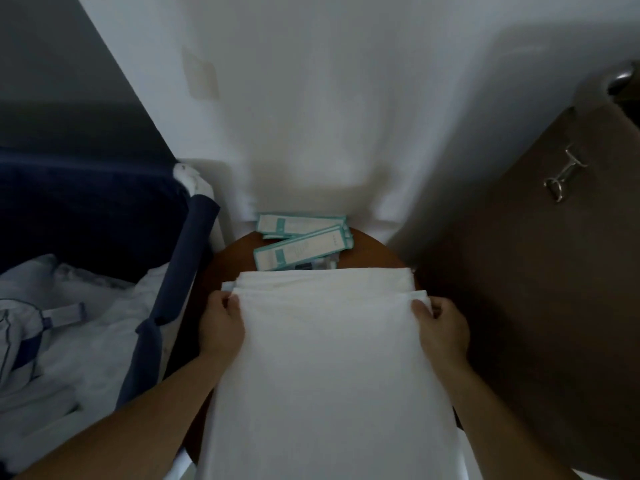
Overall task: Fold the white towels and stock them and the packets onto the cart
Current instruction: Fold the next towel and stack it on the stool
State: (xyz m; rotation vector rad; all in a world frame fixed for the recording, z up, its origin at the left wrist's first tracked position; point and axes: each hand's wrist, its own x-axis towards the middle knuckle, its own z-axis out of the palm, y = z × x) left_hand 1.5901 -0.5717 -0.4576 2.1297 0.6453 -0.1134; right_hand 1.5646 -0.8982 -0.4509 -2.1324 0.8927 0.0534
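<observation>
At the left of the frame the cart (pixel 194 251) is waiting. At centre, the left hand (pixel 223 327) is pinching the white towel (pixel 325 358) by one edge. The right hand (pixel 441 327) is pinching the other. Uneven pulling risks skewing the fold or sweeping the packets (pixel 301 242), just above, off the table (pixel 374 247).

Bare hands (pixel 223 325) — bare forearms (pixel 145 403)

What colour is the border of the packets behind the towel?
Teal, around a white face, on the packets; shown in the head view.
</observation>
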